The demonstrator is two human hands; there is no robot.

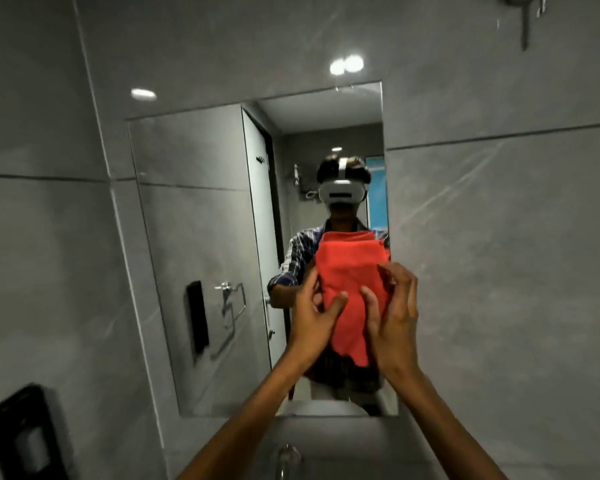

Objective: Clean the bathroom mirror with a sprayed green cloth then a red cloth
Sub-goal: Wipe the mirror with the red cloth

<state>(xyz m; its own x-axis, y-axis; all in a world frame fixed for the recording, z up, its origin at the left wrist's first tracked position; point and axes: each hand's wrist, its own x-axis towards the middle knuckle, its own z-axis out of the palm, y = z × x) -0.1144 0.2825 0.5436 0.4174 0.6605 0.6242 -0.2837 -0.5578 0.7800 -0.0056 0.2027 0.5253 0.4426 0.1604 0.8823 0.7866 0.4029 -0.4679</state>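
Observation:
A red cloth (352,289) hangs folded in front of the lower right part of the bathroom mirror (201,237). My left hand (314,317) grips the cloth's left edge, thumb on its front. My right hand (394,317) holds its right edge with fingers curled behind it. Both arms reach up from the bottom of the view. The mirror shows the reflection of a person wearing a headset and holding the cloth. No green cloth is in view. I cannot tell whether the cloth touches the glass.
Grey tiled walls surround the mirror. A black dispenser (21,434) is fixed to the left wall at the bottom. A chrome tap (286,460) and the sink rim lie below the mirror. A metal fitting (525,19) hangs at the top right.

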